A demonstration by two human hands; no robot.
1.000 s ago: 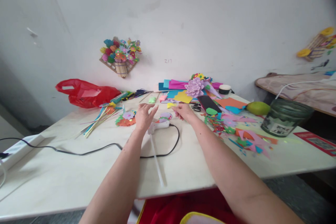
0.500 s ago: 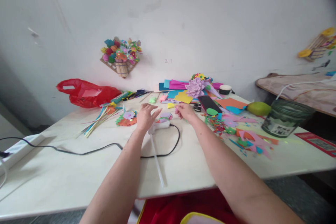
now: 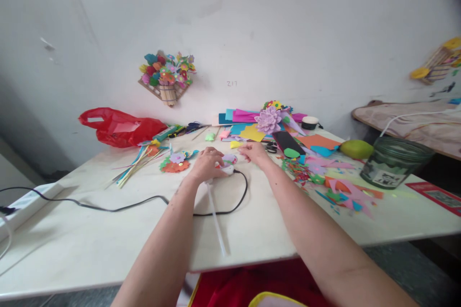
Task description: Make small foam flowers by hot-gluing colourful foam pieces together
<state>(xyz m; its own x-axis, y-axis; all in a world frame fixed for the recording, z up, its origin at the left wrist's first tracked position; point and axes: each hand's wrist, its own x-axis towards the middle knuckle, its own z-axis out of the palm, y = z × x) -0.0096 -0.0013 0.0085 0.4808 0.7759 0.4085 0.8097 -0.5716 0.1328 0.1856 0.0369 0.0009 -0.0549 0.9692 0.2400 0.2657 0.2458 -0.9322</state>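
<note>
My left hand (image 3: pixel 207 164) is lowered over a white hot glue gun (image 3: pixel 228 170), its fingers curled round the body and covering much of it. The gun lies on the table, and a long clear glue stick (image 3: pixel 216 223) juts from it toward the front edge. To the right, my right hand (image 3: pixel 256 154) is closed in a pinch; what sits between its fingertips is too small to make out. Between the hands lies a lilac foam flower piece (image 3: pixel 229 158), partly hidden. A small yellow packet (image 3: pixel 236 144) is just beyond my right fingertips.
The gun's black cord (image 3: pixel 246 192) loops across the table to a power strip (image 3: pixel 30 206). Foam flowers (image 3: pixel 175 165) and thin strips (image 3: pixel 135 165) lie left, near a red plastic bag (image 3: pixel 122 127). Foam scraps (image 3: pixel 342 189) and a green glass jar (image 3: pixel 394 163) are on the right.
My left hand has come down and slightly right, its raised fingers now curled over the glue gun. My right hand has stayed nearly still, its fingers shifting a little.
</note>
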